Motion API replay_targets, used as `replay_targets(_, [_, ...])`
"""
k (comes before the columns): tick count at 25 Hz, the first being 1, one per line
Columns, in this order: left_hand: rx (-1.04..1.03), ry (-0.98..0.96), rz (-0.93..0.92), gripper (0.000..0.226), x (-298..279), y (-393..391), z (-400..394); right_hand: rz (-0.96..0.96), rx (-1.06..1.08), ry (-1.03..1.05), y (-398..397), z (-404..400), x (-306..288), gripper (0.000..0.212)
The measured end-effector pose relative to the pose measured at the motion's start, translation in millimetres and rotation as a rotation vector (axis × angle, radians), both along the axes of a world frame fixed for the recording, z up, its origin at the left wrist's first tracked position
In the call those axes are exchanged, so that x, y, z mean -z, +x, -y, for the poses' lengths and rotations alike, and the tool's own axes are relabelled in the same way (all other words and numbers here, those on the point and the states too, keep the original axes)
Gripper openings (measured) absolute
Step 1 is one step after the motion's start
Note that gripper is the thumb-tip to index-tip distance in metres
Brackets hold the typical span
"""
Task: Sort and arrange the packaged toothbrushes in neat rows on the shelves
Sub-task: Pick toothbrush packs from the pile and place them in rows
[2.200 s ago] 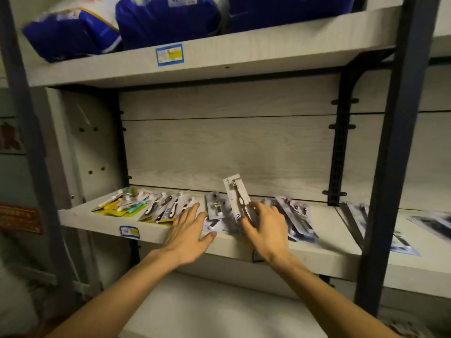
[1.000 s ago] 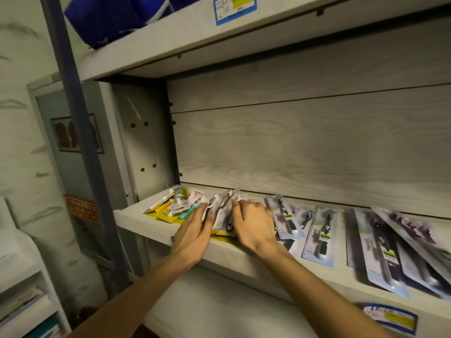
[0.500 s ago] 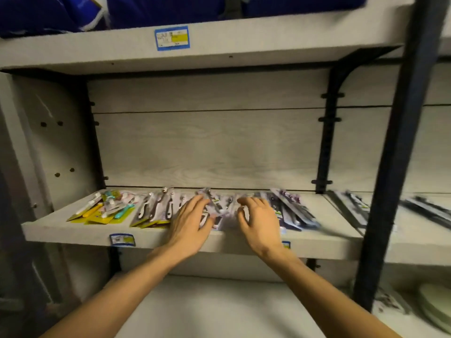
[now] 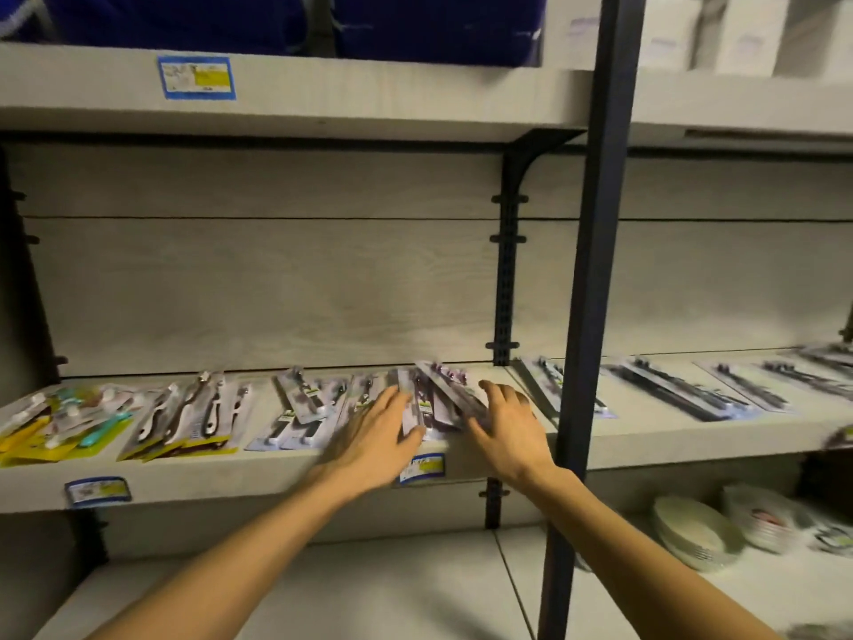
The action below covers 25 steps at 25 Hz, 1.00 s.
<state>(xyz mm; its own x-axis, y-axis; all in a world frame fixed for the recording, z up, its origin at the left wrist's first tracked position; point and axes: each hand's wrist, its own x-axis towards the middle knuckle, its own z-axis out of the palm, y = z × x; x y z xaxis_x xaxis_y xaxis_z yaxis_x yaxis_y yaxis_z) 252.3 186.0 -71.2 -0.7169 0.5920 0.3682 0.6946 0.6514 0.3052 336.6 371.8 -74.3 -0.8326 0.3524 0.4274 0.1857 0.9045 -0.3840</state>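
Packaged toothbrushes lie in groups along the middle shelf [image 4: 258,473]. At the far left is a yellow-backed group [image 4: 55,422], then a dark-handled group [image 4: 189,418], then a pale blue-backed group [image 4: 300,408]. A purple-and-grey stack [image 4: 436,399] sits between my hands. My left hand [image 4: 376,436] lies flat with straight fingers against the stack's left side. My right hand [image 4: 505,420] has spread fingers touching its right edge. Neither hand grips a pack. More packs [image 4: 683,390] lie right of the post.
A dark steel post [image 4: 586,316] stands just right of my right hand. Blue bags [image 4: 184,16] fill the top shelf, with white boxes [image 4: 738,30] to the right. Stacked plates [image 4: 692,533] sit on the bottom shelf at right. Price labels [image 4: 422,468] mark the shelf edge.
The view has swung right and my hands have shifted right along the shelf, from the blue-backed packs to the purple-and-grey stack near the post. The pack held upright earlier lies down.
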Motion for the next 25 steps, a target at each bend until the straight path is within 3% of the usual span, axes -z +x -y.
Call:
replay_targets(4, [-0.065,-0.093,0.098,0.064,4.3,-12.0,-27.8,0.123,-0.019,-0.007,-36.0,-21.1,7.8,0.05])
replay_targets(7, [-0.084,-0.053,0.094,0.062,7.1,-23.5,-40.9,0.181,-0.036,-0.029,-68.6,-37.8,19.8,0.053])
replay_targets(12, [-0.057,0.052,0.016,0.057,14.6,-32.0,-44.7,0.111,-0.056,-0.02,-74.5,-37.8,24.0,0.057])
replay_targets(16, [-0.105,0.039,-0.087,0.058,19.6,-28.9,-40.2,0.009,-0.122,-0.061,-47.3,-26.9,20.0,0.071])
replay_targets(25, [0.011,0.05,-0.084,0.07,21.3,50.7,-30.3,-0.037,-0.253,-0.01,82.8,-18.4,35.9,0.055])
